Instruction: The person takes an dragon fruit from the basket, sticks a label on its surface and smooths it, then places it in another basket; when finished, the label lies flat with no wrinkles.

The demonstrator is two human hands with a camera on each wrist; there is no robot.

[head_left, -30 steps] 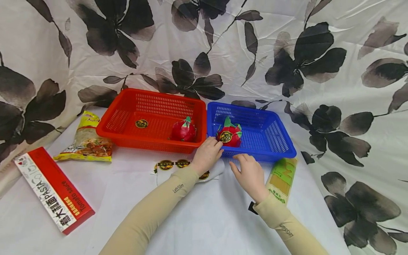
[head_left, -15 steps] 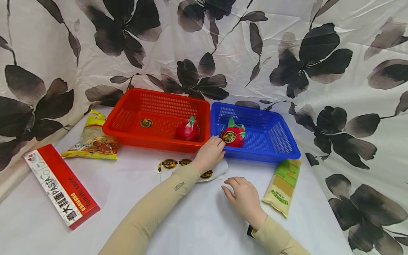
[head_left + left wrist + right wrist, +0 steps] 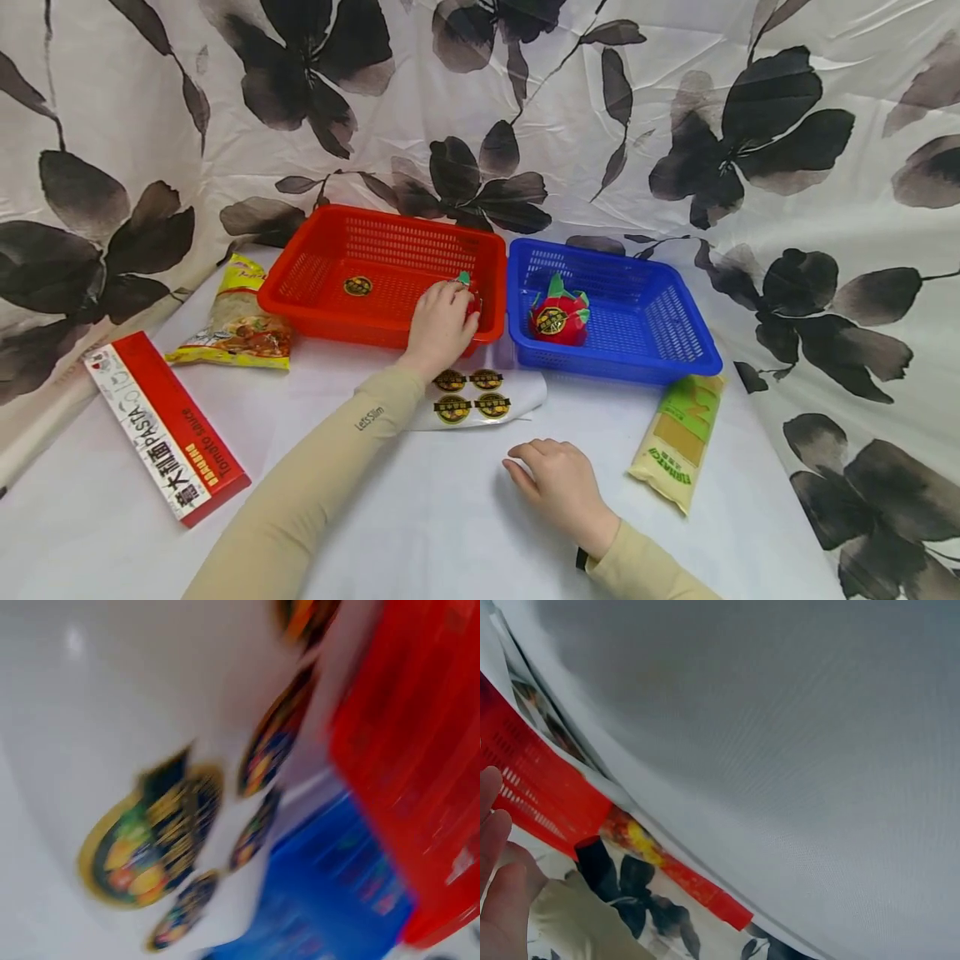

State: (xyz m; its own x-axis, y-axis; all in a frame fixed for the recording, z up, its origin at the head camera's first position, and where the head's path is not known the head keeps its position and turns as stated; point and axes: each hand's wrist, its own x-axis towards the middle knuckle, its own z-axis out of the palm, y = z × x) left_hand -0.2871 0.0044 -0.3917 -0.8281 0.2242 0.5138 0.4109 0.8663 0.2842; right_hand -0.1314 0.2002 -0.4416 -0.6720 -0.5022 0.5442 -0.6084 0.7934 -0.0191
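Note:
My left hand (image 3: 442, 325) reaches over the near rim of the red basket (image 3: 330, 321), its fingers relaxed and laid over a dragon fruit (image 3: 464, 277); the hand hides most of that fruit. Another dragon fruit (image 3: 560, 315), with a black-and-gold round sticker on its near side, sits in the left part of the blue basket (image 3: 630, 363). Below the left wrist lies a white sheet of stickers (image 3: 517, 387), which the blurred left wrist view shows close up. My right hand (image 3: 558, 492) is above the white table with loosely curled fingers and holds nothing.
On the left are a yellow food bag (image 3: 243, 325) and a red-and-white pasta box (image 3: 168, 433). A green-and-cream noodle packet (image 3: 678, 442) lies at the blue basket's near right corner. One round sticker (image 3: 357, 286) shows on the red basket's floor. Floral cloth (image 3: 480, 92) hangs behind.
My left hand has left the dragon fruit in the blue basket and moved left to the one in the red basket. The right hand has drawn back towards me.

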